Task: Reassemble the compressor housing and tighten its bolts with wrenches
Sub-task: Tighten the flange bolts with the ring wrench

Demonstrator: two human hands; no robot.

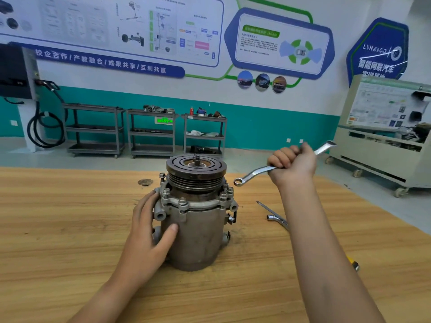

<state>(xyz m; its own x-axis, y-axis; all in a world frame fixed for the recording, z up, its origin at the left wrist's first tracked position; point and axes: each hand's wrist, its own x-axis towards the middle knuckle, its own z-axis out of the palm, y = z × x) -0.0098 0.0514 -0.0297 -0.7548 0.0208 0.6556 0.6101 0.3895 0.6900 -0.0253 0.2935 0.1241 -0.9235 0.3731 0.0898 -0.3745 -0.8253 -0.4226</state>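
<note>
The left arm comes up from the bottom of the frame, a bit left of the middle. The left hand (149, 231) is flat and spread out, pressed on the side of the compressor (198, 234), with the thumb lying across its front. The right arm goes up from the lower right. The right hand (292, 163), right of the middle, is a tight fist round a wrench (254, 174), up in the air.
</note>
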